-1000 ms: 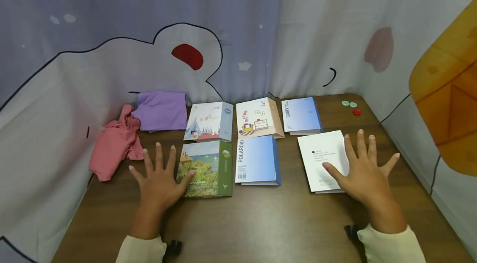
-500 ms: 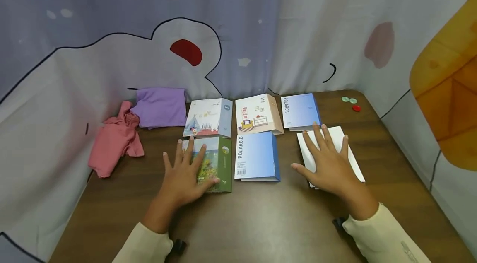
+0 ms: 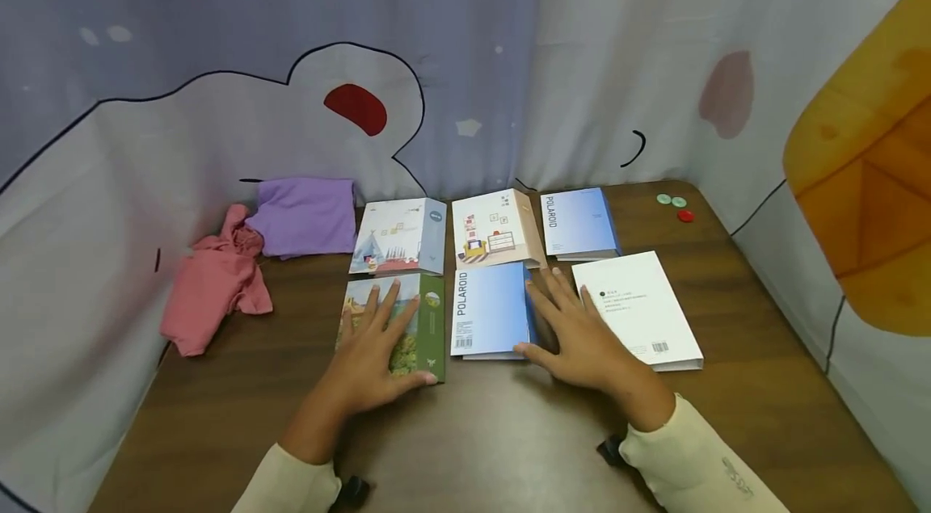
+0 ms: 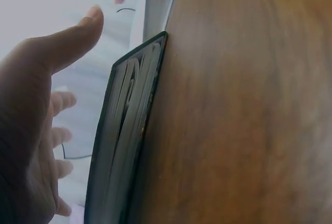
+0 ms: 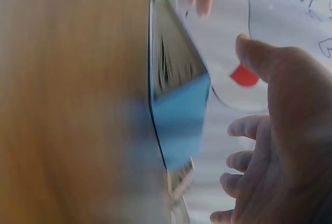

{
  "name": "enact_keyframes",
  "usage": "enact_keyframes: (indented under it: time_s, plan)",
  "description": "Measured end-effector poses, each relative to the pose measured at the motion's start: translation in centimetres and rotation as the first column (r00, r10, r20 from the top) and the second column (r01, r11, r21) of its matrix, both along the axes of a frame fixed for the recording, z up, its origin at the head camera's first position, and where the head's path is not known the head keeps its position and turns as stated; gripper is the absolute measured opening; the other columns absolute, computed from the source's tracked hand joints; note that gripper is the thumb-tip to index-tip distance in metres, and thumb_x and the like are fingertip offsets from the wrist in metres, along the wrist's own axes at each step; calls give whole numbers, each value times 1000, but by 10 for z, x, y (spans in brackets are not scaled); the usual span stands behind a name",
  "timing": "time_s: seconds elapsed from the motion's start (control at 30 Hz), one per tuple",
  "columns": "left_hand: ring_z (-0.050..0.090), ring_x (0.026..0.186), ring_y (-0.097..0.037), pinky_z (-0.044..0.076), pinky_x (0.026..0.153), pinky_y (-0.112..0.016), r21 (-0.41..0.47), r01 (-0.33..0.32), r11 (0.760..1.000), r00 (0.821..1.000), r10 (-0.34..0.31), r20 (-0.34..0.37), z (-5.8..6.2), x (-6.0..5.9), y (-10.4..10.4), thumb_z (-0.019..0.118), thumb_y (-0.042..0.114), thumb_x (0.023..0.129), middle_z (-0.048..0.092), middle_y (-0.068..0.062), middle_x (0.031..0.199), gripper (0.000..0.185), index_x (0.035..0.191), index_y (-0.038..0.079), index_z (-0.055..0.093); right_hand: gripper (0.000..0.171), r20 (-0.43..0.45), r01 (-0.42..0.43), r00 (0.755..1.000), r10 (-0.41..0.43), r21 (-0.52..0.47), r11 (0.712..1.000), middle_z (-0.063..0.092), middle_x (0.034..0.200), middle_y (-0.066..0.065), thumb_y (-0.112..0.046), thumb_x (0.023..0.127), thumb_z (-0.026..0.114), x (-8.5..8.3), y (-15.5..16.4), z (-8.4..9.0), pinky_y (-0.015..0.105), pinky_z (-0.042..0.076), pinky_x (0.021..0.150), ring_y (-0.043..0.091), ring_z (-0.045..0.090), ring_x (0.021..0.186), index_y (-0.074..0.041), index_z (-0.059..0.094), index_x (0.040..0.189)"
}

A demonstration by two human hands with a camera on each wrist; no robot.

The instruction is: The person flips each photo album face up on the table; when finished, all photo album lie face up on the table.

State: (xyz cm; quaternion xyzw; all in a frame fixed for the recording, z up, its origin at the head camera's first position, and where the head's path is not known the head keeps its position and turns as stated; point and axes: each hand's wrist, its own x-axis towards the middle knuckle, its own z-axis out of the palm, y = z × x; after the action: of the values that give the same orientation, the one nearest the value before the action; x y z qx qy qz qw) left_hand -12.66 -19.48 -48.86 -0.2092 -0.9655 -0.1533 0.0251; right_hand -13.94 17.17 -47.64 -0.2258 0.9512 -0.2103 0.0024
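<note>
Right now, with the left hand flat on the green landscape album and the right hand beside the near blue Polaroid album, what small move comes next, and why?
Probably slide the right hand leftward to close on the blue Polaroid album. Its straight fingers lie along that album's right edge, with the white booklet lying free to its right. The left hand rests flat on the green landscape album, steadying it on the brown wooden table.

Wooden table: albums, cloths, buttons.

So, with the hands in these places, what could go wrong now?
1. The right hand lies by the spine of the near blue Polaroid album; a push may slide it into the green landscape-cover album under the left hand.
2. The white booklet beside the right wrist could be knocked askew.
</note>
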Motion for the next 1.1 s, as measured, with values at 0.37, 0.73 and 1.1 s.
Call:
enact_keyframes:
  time_s: [0.37, 0.73, 1.1]
  plan:
    - [16, 167, -56, 11, 115, -96, 67, 64, 996, 998, -62, -31, -12, 5, -4, 86, 71, 80, 21, -14, 184, 113, 173, 27, 37, 91, 113, -35, 992, 59, -203, 978, 7, 186, 11, -55, 103, 73, 7, -16, -11, 68, 26, 132, 40, 12, 172, -16, 32, 174]
    - [16, 169, -52, 4, 121, -92, 92, 84, 992, 996, -83, -16, -19, 4, -1, 87, 70, 81, 22, -11, 184, 110, 171, 28, 40, 83, 77, -20, 996, 43, -284, 959, 12, 185, 15, -44, 104, 75, 8, -20, -19, 71, 25, 132, 43, 17, 171, -11, 39, 171]
    - [15, 168, -54, 5, 117, -95, 80, 59, 995, 998, -60, 2, -16, 3, -2, 88, 72, 78, 24, -11, 183, 113, 171, 28, 40, 81, 17, -119, 991, 130, -289, 950, 16, 186, 6, -41, 104, 75, -4, -54, 5, 68, 26, 133, 34, 19, 172, -12, 38, 171]
